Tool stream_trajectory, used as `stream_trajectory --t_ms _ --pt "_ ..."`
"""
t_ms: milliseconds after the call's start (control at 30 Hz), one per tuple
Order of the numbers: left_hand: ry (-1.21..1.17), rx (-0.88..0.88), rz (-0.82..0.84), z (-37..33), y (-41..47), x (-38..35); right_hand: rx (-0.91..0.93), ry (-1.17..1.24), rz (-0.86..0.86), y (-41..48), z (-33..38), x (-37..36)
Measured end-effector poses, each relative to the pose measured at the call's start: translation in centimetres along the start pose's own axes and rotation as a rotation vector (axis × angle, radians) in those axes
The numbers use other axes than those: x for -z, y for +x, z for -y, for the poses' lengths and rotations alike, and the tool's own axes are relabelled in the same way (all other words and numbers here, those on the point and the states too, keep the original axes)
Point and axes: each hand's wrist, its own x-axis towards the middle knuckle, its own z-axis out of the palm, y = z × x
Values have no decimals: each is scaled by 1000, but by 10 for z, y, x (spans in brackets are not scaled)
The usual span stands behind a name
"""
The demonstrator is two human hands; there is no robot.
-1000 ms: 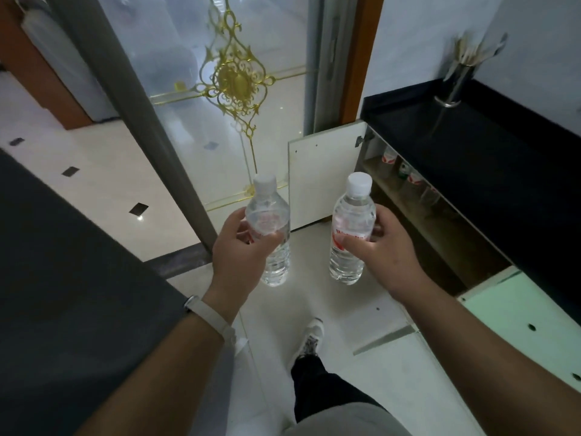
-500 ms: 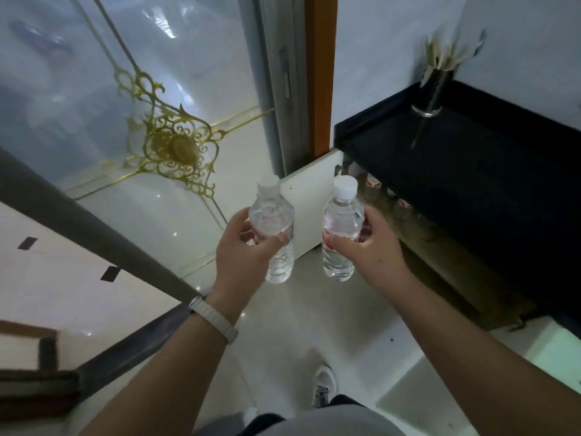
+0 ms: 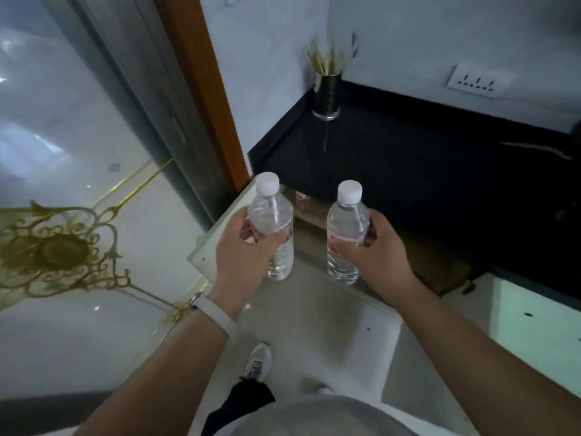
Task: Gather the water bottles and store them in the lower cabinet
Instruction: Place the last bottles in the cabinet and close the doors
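I hold two clear water bottles with white caps upright in front of me. My left hand (image 3: 242, 256) grips the left bottle (image 3: 273, 215) around its middle. The right bottle (image 3: 345, 221), with a red-and-white label, is held in my right hand (image 3: 374, 256). Both hang above the floor just in front of the open lower cabinet (image 3: 317, 215) under the black countertop (image 3: 424, 171). Inside the cabinet a wooden shelf carries a few small items with red-and-white labels (image 3: 302, 198), partly hidden by the bottles.
The cabinet's white left door (image 3: 213, 234) stands open beside my left hand; a pale green door (image 3: 534, 328) is open at right. A metal cup of sticks (image 3: 327, 92) stands on the counter's corner. A glass door with gold ornament (image 3: 59, 250) fills the left. My shoe (image 3: 258, 361) is below.
The view has swung right and closer to the counter. Both hands, still holding their bottles, have come nearer to the open cabinet and moved slightly apart.
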Motion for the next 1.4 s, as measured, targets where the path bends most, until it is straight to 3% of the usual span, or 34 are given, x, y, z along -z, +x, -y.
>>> stream_trajectory --t_ms 333,700,1133,1400 --pt "-31 -87 396 20 112 5 -198 6 -337 18 7 -43" --pt "36 -87 701 46 125 -35 -339 -17 -615 -19 -9 -49" --pt "135 -185 849 26 65 -94 -398 83 -680 -58 -65 11" --pt "171 -148 837 43 43 -138 -433 116 -662 -53 -118 42"
